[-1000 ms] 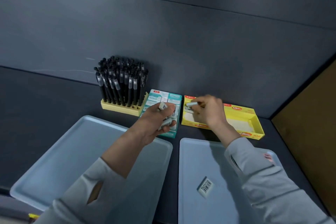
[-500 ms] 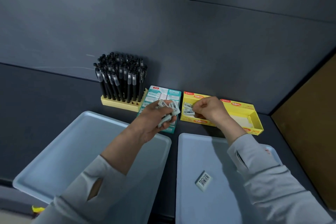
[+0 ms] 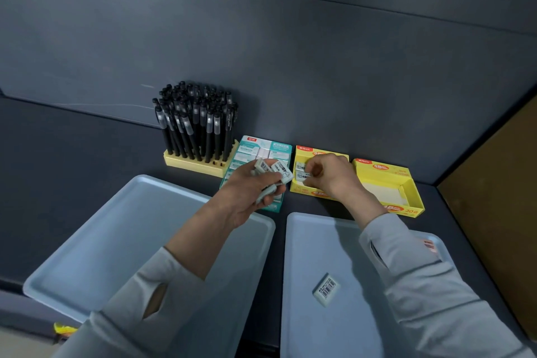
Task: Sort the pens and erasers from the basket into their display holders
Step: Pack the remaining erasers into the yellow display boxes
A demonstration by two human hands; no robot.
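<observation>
Right hand (image 3: 331, 177) seats an eraser (image 3: 302, 175) in the yellow box (image 3: 383, 168); left hand (image 3: 247, 192) holds the supply.

Two pale blue trays lie nearest, the left tray (image 3: 116, 227) bare where visible and the right tray (image 3: 313, 241) carrying one loose eraser (image 3: 326, 289). Behind them, the pen holder (image 3: 197, 161) stands packed and the teal box (image 3: 271, 148) looks full. A second ago the right hand carried its eraser above the yellow box's left end. Now its curled fingers pinch that eraser down against another already lying there. The left hand grips a fanned bunch of erasers (image 3: 280, 171) over the teal box. I judge the pens finished, with only these erasers left to file.
</observation>
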